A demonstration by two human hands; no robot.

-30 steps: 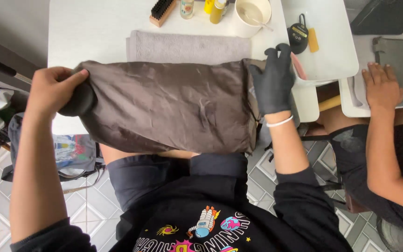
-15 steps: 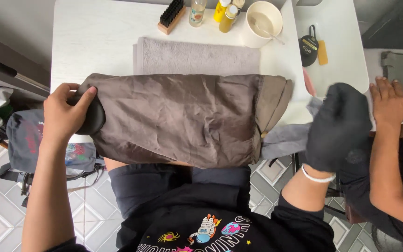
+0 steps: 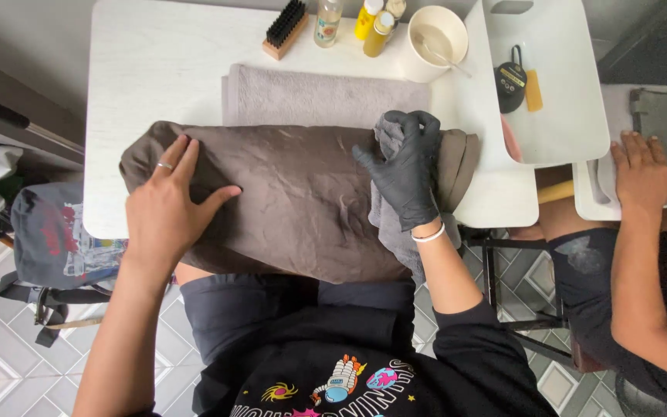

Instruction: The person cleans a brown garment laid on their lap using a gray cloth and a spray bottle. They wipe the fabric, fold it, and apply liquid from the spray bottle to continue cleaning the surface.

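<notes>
A brown-grey soft bag lies across the front of the white table and hangs over its near edge. My bare left hand, with a ring on one finger, lies flat on the bag's left part, fingers spread. My right hand wears a black glove and grips a grey cloth, pressing it onto the bag's right part. The cloth hangs down past the table edge under my wrist.
A grey towel lies behind the bag. At the table's back stand a wooden brush, small bottles and a white bowl. Another person's hand rests on a neighbouring white table at the right. A backpack sits on the floor at the left.
My right hand rose from beside the table with the grey cloth and came down on the bag's right part. My left hand shifted from gripping the bag's left end to lying flat on it.
</notes>
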